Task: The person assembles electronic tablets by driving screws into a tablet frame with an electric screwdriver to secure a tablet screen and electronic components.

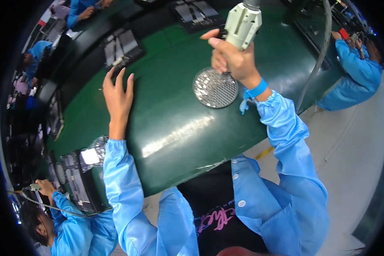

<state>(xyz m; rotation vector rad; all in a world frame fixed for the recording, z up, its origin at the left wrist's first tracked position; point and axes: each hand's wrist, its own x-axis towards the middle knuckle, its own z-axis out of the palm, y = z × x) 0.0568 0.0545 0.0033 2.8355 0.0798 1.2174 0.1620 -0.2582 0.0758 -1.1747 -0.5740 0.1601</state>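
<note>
My right hand [236, 60] is wrapped round a pale electric screwdriver [243, 25] above the table, its index finger pointing outward. The screwdriver's tip is hidden behind the hand. Just below that hand lies a round dish [216, 88] with a gridded surface and many small shiny pieces in it, too small to name. My left hand [118, 96] is open over the green table, fingers spread. Its fingertips reach the near edge of a dark flat unit with grey panels [121, 47]; whether they touch it I cannot tell.
The green table [170, 149] bends across the view. Another dark unit [196, 15] lies at the far side. A grey cable [322, 55] hangs at the right. Black trays [79, 183] and clear plastic wrap [99, 151] are at the left. Co-workers in blue sit on both sides.
</note>
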